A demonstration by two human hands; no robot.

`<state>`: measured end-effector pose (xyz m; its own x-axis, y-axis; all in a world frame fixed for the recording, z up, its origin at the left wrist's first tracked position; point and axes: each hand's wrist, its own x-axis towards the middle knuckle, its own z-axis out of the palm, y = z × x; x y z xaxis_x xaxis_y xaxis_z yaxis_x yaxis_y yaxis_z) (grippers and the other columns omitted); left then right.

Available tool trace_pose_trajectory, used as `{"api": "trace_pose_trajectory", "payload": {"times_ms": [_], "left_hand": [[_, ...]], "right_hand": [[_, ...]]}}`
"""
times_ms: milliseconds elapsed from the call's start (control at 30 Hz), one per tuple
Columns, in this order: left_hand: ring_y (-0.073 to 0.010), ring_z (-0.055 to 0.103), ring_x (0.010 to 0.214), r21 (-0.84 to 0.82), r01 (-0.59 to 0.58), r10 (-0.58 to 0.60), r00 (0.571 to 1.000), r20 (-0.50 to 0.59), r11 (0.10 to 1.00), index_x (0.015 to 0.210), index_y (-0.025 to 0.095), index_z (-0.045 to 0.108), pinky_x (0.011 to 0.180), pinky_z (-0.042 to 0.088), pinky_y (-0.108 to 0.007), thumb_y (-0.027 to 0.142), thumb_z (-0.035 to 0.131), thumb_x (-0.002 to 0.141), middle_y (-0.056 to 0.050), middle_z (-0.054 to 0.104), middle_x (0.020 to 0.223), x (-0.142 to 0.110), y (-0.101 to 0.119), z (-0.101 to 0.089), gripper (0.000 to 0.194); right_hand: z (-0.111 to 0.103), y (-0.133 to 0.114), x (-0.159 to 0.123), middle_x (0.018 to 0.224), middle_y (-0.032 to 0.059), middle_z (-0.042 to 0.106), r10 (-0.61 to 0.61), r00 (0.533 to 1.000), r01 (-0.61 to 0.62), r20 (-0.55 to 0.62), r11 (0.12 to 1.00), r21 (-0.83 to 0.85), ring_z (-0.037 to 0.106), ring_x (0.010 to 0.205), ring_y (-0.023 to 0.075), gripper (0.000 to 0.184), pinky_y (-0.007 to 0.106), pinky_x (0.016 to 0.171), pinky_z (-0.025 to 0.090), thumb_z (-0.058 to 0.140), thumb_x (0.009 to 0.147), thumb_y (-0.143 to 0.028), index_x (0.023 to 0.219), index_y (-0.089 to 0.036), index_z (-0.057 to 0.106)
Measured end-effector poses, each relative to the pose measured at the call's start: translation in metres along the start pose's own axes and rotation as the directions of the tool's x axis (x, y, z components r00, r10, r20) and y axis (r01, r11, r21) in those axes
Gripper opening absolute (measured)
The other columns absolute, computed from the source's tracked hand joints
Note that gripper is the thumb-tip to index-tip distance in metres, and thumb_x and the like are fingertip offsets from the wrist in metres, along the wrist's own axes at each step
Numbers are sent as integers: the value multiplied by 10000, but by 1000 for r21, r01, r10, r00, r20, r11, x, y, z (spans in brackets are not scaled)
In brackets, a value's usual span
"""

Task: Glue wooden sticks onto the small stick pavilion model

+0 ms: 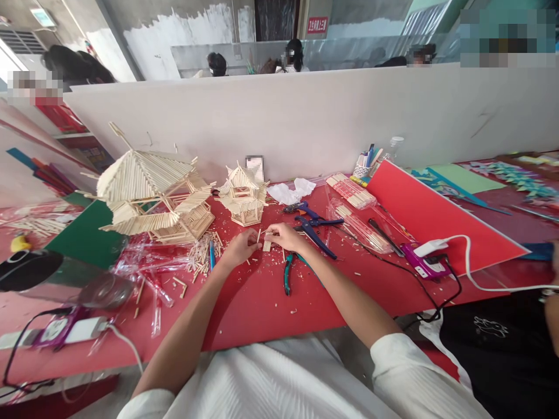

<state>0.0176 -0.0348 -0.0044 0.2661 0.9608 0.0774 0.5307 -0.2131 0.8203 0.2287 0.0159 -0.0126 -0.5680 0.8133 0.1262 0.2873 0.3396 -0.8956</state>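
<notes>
My left hand (pixel 241 249) pinches a short wooden stick (pixel 259 235) between thumb and fingertips. Just to its right, my right hand (pixel 283 237) has its fingers closed on a small panel of short sticks (pixel 266 245) laid side by side. Behind both hands stands a small pavilion model (pixel 247 201) built of sticks. A larger stick pavilion (pixel 152 192) is to the left. Green-handled pliers (pixel 288 273) lie beneath my right wrist, and a blue glue gun (pixel 305 209) rests beyond it. Cut stick pieces (pixel 202 256) and a blue pen (pixel 212 255) lie left of my left hand.
Packs of sticks (pixel 356 192), blue-handled pliers (pixel 321 235) and a purple power strip (pixel 425 262) with cables are to the right, beside a slanted red board (pixel 441 215). A clear bottle (pixel 82 285) lies at left. A white partition (pixel 305 122) runs behind; a person sits at right.
</notes>
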Motion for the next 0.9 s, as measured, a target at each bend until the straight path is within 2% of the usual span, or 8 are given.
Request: {"api": "trace_pose_trajectory", "payload": {"times_ms": [133, 200, 333, 533, 700, 900], "left_hand": [[-215, 698, 811, 12, -8, 9, 999, -45, 1000, 900, 210, 587, 735, 515, -309, 352, 663, 807, -35, 725, 835, -1, 1, -11, 185], [-212, 691, 805, 20, 0, 1, 999, -35, 1000, 892, 207, 588, 735, 509, -307, 376, 661, 808, -34, 719, 831, -2, 2, -14, 202], [-200, 684, 778, 60, 0, 0, 1000, 8, 998, 867, 212, 587, 716, 493, -293, 349, 665, 802, -17, 711, 794, -3, 6, -9, 170], [-171, 649, 711, 186, 1, 2, 1000, -16, 983, 852, 215, 582, 655, 438, -266, 257, 662, 817, 2, 694, 765, -3, 13, 3, 97], [-163, 656, 731, 214, 39, -32, 999, -39, 976, 858, 215, 593, 668, 431, -252, 214, 676, 820, 5, 709, 784, -3, 17, 7, 91], [-159, 649, 719, 285, 52, -29, 996, -83, 957, 869, 215, 621, 643, 395, -251, 208, 695, 828, 4, 712, 781, -4, 17, 10, 86]], "right_hand": [[1, -2, 0, 818, 56, 731, 37, 998, -39, 48, 999, 31, 703, 680, 191, 330, 256, 588, 515, 697, 871, -502, 885, -173, 668], [1, -3, 1, 829, 60, 740, 14, 999, -13, 46, 1000, -20, 697, 695, 191, 310, 257, 610, 502, 691, 885, -474, 887, -164, 680], [1, -8, 2, 864, 64, 758, -40, 999, 40, 6, 986, -161, 693, 766, 194, 243, 252, 667, 467, 691, 903, -399, 888, -157, 713], [2, -12, 3, 928, 65, 772, -78, 995, 55, -59, 944, -325, 699, 842, 198, 127, 253, 733, 446, 710, 906, -274, 941, -160, 751], [4, -11, 4, 1005, 101, 764, -101, 989, 39, -111, 886, -461, 701, 908, 225, 160, 278, 796, 465, 752, 876, -265, 989, -156, 783], [5, -13, 3, 1045, 102, 775, -65, 993, 0, -103, 848, -529, 718, 907, 231, 216, 286, 817, 489, 731, 899, -303, 1069, -182, 786]]}}
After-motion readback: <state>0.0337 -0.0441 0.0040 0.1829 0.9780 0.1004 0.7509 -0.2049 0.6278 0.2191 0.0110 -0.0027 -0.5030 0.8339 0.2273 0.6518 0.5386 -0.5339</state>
